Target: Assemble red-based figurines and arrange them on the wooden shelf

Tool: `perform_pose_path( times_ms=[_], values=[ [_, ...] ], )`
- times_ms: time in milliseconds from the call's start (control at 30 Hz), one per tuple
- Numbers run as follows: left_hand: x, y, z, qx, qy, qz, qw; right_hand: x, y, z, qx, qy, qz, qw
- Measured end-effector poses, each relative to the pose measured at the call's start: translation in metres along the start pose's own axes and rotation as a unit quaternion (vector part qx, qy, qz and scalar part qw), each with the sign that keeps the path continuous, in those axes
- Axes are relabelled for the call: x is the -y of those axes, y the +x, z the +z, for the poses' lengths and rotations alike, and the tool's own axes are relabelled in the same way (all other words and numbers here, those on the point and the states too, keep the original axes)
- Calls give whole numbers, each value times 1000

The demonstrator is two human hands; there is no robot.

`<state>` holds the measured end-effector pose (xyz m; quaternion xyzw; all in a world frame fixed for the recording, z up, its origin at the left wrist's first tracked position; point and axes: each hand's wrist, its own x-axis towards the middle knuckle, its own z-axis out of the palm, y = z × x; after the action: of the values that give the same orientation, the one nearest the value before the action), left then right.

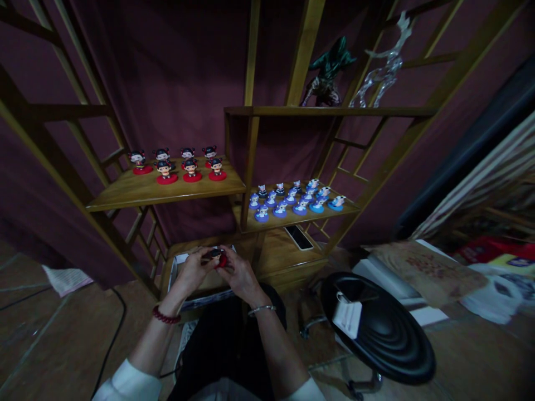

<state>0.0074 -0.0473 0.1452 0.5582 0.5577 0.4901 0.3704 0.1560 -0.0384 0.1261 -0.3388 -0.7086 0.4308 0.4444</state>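
Note:
Both my hands hold one small figurine with black hair and a red base, above an open box on the bottom shelf. My left hand is closed on its head side. The fingers of my right hand pinch it by the red base. Higher up, on the left shelf, several similar figurines with black hair buns stand upright on round red bases in two rows.
Several blue and purple figurines stand on the right shelf, with a phone below them. A dark statue and a clear deer figure stand on top. A black stool holding a white card is at my right.

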Motion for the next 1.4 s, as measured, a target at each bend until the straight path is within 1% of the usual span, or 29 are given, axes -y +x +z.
perform_pose_path(
  times_ms=[133, 200, 300, 400, 500, 600, 700, 833, 967, 1133, 1233, 1400],
  values=[
    [0, 0, -1, 6, -22, -5, 1000, 3, -1, -1, 1, -12, 10, 1000],
    [0, 0, -1, 9, -14, -1, 1000, 4, -2, -1, 1, -9, 16, 1000],
    [-2, -1, -1, 0, 7, 10, 1000, 5, -2, -1, -7, -3, 13, 1000],
    [-6, -2, -2, -2, 7, 22, 1000, 4, -2, -1, -8, 6, 11, 1000],
    [-11, -4, -3, 12, 18, 30, 999, 3, -2, -1, -4, 9, 15, 1000],
    [-13, -5, -5, 28, 26, 20, 999, 1, -3, 1, -7, 19, 24, 1000],
    [-14, -6, -6, 31, 26, 20, 999, -2, -4, 3, -12, 33, 30, 999],
    [-12, -3, -8, 39, -2, 14, 999, 1, -1, 3, -18, 46, 20, 999],
    [-11, -2, -11, 51, -26, 15, 998, 11, 4, 0, -1, 73, 2, 997],
    [-14, -7, -16, 68, -101, -22, 992, 14, 5, -2, -16, 82, 4, 996],
    [-14, -11, -18, 73, -127, -41, 988, 15, 6, -2, -19, 85, 11, 996],
    [-9, -14, -16, 89, -160, -28, 983, 21, 10, -1, -22, 77, 12, 997]
  ],
)
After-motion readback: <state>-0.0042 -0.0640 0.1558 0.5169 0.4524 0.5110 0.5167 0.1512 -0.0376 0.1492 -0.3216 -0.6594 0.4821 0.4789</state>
